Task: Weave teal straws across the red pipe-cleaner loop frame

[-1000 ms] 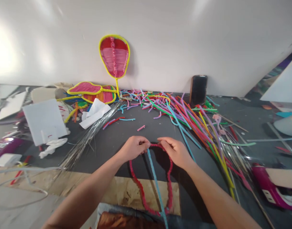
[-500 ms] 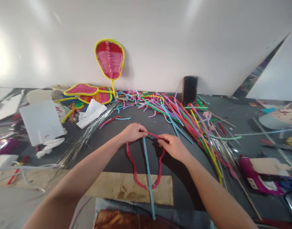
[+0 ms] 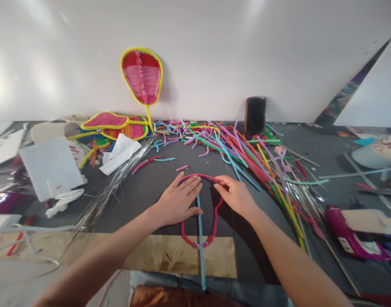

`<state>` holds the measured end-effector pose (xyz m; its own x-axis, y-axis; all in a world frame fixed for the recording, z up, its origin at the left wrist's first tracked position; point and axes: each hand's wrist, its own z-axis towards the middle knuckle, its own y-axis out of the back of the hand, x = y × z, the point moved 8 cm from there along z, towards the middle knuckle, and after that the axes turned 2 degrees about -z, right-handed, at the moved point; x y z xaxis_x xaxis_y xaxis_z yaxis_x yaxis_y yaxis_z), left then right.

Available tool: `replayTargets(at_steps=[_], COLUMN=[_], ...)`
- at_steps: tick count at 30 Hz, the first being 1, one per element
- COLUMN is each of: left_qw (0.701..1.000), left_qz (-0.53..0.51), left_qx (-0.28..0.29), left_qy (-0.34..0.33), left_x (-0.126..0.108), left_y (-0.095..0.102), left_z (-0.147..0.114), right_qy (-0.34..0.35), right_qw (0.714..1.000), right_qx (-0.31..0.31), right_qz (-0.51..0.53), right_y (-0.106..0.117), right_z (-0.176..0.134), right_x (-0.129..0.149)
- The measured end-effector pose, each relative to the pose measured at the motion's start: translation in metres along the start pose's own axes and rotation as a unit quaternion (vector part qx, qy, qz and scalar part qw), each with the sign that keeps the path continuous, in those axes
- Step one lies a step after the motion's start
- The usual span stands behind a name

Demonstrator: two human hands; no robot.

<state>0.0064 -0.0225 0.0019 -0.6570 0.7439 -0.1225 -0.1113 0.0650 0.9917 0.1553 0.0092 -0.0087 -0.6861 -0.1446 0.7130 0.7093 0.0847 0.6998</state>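
Observation:
On the dark tabletop lies an oval loop of twisted pink-red pipe cleaner [image 3: 215, 217], crossed lengthwise by a light blue pipe cleaner [image 3: 201, 256] whose end sticks out toward me. My left hand [image 3: 179, 198] rests flat over the loop's left side and the blue stem, fingers stretched out; part of the loop is hidden under it. At the loop's upper right, my right hand [image 3: 235, 194] pinches the pink-red strand between thumb and fingers. A short pink piece [image 3: 181, 168] lies just beyond the loop.
A finished-looking pink-and-yellow fan [image 3: 142, 76] stands against the white wall. Loose pipe cleaners [image 3: 227, 145] spread behind and right, near a phone [image 3: 255, 115]. Silver strands [image 3: 118, 179] and white paper [image 3: 51, 166] lie left. A purple-pink device [image 3: 349, 238] lies right, a brown strip [image 3: 157, 256] in front.
My left hand has let go of the loop's top and now lies flat over its left side. The right hand still pinches the strand. A short pink piece now shows behind the loop.

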Motion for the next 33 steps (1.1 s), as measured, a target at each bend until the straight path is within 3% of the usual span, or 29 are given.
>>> replayTargets(at_steps=[4, 10, 14, 19, 28, 33], left_qw=[1.0, 1.0, 1.0, 1.0, 1.0, 0.999], left_qz=[0.0, -0.026, -0.021, -0.015, -0.029, -0.032], left_qx=[0.007, 0.0, -0.005, -0.001, -0.002, 0.006], left_qy=[0.005, 0.013, 0.007, 0.012, 0.009, 0.01], left_x=[-0.002, -0.002, -0.002, -0.003, -0.003, -0.003], left_y=[-0.006, -0.005, -0.006, -0.009, -0.012, -0.011], left_z=[-0.001, 0.001, -0.001, 0.0, 0.0, 0.0], right_qy=[0.043, 0.099, 0.199, 0.316, 0.377, 0.392], right_qw=[0.998, 0.991, 0.976, 0.919, 0.88, 0.879], right_qx=[-0.026, -0.053, 0.021, 0.155, 0.147, 0.139], right_qz=[-0.044, -0.068, -0.087, -0.176, -0.248, -0.234], right_y=[0.003, 0.025, 0.025, -0.003, -0.01, -0.008], right_z=[0.0, 0.002, -0.01, -0.04, -0.046, -0.045], right_x=[0.001, 0.007, 0.038, 0.057, 0.042, 0.041])
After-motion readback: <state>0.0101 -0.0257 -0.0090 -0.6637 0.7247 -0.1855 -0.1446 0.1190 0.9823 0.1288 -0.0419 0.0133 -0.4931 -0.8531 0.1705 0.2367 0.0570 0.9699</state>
